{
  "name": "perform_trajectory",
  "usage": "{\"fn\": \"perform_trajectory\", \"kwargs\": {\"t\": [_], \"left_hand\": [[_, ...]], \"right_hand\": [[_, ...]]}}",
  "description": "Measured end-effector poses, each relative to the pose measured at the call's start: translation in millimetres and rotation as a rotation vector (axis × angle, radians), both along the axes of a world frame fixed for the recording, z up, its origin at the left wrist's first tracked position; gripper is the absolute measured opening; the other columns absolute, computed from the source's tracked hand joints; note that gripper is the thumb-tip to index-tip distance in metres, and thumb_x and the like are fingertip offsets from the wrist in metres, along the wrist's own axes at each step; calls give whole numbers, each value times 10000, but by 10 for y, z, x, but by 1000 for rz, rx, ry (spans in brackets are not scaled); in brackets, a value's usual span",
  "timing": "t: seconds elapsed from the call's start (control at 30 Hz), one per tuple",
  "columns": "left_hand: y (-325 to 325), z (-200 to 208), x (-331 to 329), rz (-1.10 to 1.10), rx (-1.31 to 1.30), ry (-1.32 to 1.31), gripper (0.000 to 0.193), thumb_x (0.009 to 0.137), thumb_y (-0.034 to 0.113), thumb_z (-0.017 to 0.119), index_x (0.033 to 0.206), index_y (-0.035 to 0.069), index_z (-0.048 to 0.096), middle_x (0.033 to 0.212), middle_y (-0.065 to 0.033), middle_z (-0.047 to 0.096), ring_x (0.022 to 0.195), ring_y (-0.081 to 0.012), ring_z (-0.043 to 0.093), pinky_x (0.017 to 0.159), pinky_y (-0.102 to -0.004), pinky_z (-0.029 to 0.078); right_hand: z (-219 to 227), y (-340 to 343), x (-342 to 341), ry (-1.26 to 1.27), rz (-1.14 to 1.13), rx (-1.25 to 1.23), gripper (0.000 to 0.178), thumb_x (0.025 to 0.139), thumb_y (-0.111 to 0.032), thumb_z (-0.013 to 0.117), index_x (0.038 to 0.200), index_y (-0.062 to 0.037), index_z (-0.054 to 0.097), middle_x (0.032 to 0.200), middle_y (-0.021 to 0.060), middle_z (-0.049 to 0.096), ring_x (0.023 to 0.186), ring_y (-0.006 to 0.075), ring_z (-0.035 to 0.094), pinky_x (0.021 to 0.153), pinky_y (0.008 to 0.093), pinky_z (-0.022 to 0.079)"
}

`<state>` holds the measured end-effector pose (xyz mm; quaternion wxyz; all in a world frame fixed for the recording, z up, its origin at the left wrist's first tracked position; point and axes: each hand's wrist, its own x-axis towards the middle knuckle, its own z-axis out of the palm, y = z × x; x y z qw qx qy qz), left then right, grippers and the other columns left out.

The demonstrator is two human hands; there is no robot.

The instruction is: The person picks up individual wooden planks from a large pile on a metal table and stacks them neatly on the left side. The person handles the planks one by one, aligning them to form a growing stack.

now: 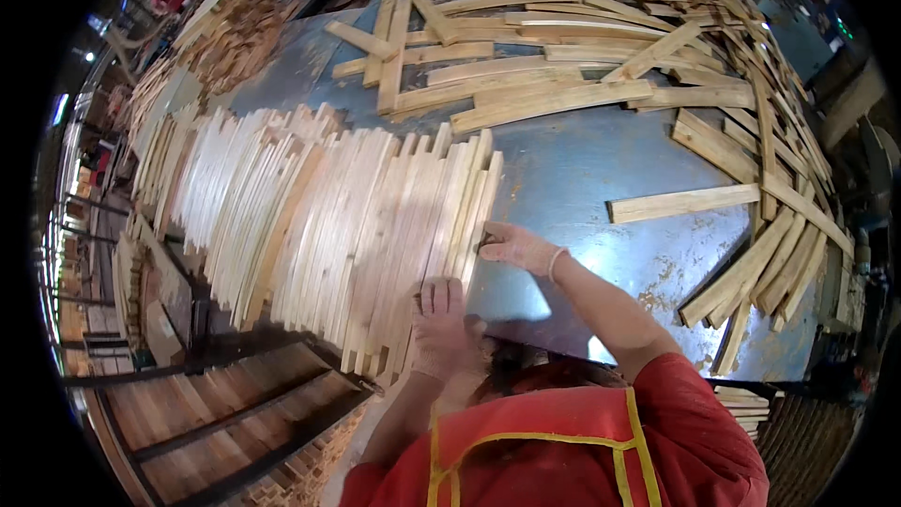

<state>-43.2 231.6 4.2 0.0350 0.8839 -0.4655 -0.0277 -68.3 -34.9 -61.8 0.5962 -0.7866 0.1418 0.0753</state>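
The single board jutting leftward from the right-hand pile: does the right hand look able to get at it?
Probably yes: only tabletop shows between the right hand and the jutting board, though the hand would have to leave the slat row it touches.

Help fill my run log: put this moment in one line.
left hand: on pale wood strips; right hand: at their right edge; strips: side by side; loose boards: on grey table

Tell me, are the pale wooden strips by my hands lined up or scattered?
Lined up: the pale strips lie side by side in a close row, ends uneven. Your right hand is at their right edge.
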Motion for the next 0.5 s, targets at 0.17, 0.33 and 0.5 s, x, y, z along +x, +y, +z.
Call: {"fn": "perform_trajectory", "kwargs": {"t": [0.17, 0.33, 0.5], "left_hand": [[153, -658, 158, -85, -122, -136, 797, 834, 404, 803, 1497, 38, 555, 1510, -210, 527, 1455, -454, 436, 1218, -627, 337], [-6, -518, 142, -61, -37, -140, 773, 828, 437, 755, 1458, 32, 562, 1519, -231, 515, 1432, -476, 452, 1216, -615, 351], [-471, -411, -120, -287, -231, -118, 794, 755, 425, 835, 1406, 40, 595, 1492, -215, 545, 1391, -466, 501, 1171, -592, 404]], "right_hand": [[572, -1329, -975, 78, 36, -1018, 641, 879, -395, 751, 1437, -146, 559, 1164, 158, 750, 1087, 365, 722, 947, 454, 545], [704, -1981, -1771, 686, 188, -1082, 612, 833, -352, 800, 1401, -203, 627, 1259, 79, 726, 1249, 275, 653, 1023, 465, 511], [457, -1307, -2104, -102, -167, -1108, 375, 790, -286, 807, 1134, -151, 739, 1130, 75, 737, 1149, 285, 677, 970, 432, 528]]}}
